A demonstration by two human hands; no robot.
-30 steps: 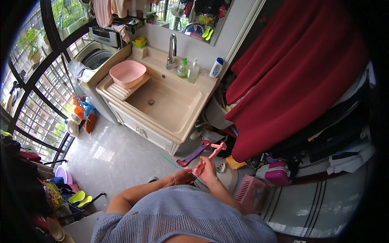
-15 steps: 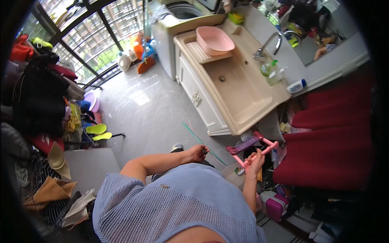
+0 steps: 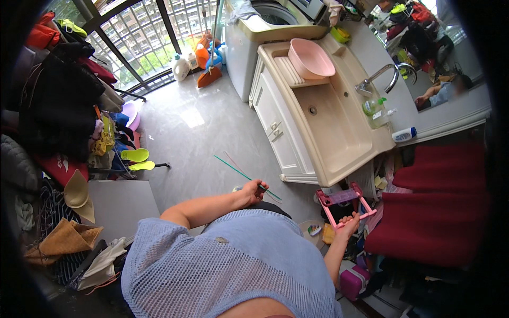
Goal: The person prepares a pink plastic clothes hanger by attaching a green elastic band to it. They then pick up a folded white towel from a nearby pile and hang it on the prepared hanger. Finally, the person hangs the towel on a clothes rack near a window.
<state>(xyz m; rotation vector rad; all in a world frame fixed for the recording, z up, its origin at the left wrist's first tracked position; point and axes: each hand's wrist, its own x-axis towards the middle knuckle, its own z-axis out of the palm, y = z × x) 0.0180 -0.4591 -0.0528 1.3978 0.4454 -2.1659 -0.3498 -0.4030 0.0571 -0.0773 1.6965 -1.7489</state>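
Likely light and stiff, the pink frame (image 3: 364,201) at four o'clock suits the right hand (image 3: 347,225), its grip around the near bar (image 3: 366,215), while the left hand (image 3: 255,192) pinches a green stick (image 3: 233,168).

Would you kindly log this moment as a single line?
left hand: holds green stick | right hand: grips pink frame | sink: pink basin at far end
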